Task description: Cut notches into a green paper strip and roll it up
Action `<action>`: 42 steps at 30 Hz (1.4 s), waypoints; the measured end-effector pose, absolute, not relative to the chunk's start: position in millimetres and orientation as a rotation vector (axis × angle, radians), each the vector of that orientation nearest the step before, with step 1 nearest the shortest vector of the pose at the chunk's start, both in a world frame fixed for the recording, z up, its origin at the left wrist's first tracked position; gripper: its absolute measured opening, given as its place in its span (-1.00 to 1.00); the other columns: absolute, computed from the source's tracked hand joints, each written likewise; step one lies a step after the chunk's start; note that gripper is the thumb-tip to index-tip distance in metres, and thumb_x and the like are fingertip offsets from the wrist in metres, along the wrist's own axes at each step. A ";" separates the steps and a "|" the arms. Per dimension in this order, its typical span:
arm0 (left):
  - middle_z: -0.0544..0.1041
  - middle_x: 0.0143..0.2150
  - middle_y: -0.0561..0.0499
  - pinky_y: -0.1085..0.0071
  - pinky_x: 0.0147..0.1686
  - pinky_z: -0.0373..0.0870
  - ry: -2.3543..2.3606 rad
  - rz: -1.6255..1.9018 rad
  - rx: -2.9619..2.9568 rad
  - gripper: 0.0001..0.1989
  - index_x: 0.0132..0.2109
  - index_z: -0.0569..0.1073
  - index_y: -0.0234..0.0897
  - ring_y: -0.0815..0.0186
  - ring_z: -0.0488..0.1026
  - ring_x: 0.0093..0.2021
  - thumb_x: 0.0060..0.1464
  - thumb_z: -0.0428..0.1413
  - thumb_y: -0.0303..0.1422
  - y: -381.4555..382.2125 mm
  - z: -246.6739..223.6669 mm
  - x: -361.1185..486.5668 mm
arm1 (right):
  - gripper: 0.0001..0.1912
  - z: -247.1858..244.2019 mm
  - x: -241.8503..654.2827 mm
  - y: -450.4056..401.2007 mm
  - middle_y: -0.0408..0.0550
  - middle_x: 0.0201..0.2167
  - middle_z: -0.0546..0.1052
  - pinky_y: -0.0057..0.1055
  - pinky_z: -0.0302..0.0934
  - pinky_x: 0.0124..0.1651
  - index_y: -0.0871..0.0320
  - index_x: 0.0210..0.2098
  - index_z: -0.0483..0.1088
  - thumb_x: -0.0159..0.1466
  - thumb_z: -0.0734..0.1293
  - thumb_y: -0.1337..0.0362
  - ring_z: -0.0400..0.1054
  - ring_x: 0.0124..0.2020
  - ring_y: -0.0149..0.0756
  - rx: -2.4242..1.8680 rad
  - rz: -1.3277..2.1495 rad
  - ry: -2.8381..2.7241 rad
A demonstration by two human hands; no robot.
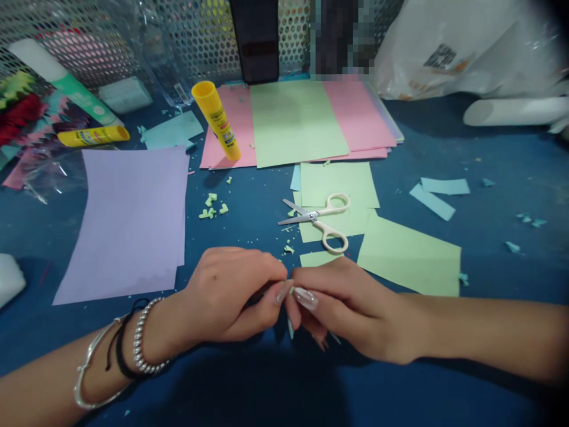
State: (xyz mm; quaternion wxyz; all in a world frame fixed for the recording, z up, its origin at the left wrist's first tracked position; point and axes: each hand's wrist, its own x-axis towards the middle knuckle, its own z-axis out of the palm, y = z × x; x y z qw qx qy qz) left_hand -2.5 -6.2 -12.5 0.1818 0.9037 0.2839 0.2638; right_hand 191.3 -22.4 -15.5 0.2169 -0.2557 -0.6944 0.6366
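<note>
Near the front of the table, my left hand (237, 296) and my right hand (358, 311) meet with their fingertips pinched together. Between the thumbs shows a tiny bit of pale green paper (291, 290), mostly hidden by the fingers. Just beyond the hands lie white-handled scissors (313, 216), blades parted, resting partly on light green paper pieces (338, 185). Another cut green sheet (411, 255) sits beside my right wrist. Small green scraps (211, 207) are scattered beyond my left hand.
Purple sheets (128, 219) lie on the left. An upright yellow glue stick (217, 121) stands by stacked pink and green paper (297, 124). Another yellow glue stick (93, 136) lies flat. Blue strips (444, 187) are at right. A phone (255, 41) leans at the back.
</note>
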 end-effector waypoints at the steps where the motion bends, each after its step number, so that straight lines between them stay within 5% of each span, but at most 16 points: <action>1: 0.30 -0.64 0.16 0.55 -0.62 0.11 0.799 0.755 2.546 -0.92 -0.39 0.27 -0.25 0.46 0.19 -0.66 0.03 -0.06 -0.48 -6.2 -12.6 -2.8 | -0.76 -15.4 191.4 -22.5 -0.19 -0.65 0.31 -0.66 0.15 -0.50 0.24 -0.37 0.27 0.31 0.03 0.37 0.25 -0.61 -0.55 -0.711 1.770 -1.916; 21: 0.27 -0.67 0.14 0.55 -0.63 0.07 0.806 0.710 2.468 -0.76 -0.52 0.30 -0.30 0.48 0.15 -0.65 0.11 -0.06 -0.44 -7.3 -13.3 -3.6 | -0.73 -14.5 191.8 -22.9 -0.21 -0.66 0.30 -0.66 0.12 -0.54 0.24 -0.38 0.28 0.32 0.02 0.34 0.22 -0.65 -0.56 -0.784 1.791 -1.844; 32: 0.41 -0.56 0.14 0.60 -0.56 0.20 0.754 0.692 2.340 -0.94 -0.34 0.27 -0.27 0.49 0.30 -0.60 0.08 -0.07 -0.47 -7.3 -14.2 -3.1 | -0.72 -14.8 190.3 -22.1 -0.20 -0.65 0.32 -0.64 0.14 -0.48 0.23 -0.37 0.26 0.35 0.00 0.32 0.23 -0.61 -0.56 -0.779 1.729 -1.886; 42: 0.33 -0.60 0.14 0.55 -0.55 0.17 0.694 0.557 2.361 -0.78 -0.46 0.31 -0.25 0.46 0.25 -0.62 0.07 -0.15 -0.52 -5.8 -9.8 -3.4 | -0.72 -13.3 191.0 -22.9 -0.20 -0.64 0.32 -0.61 0.15 -0.46 0.20 -0.41 0.21 0.36 -0.01 0.33 0.23 -0.59 -0.53 -0.753 1.702 -1.942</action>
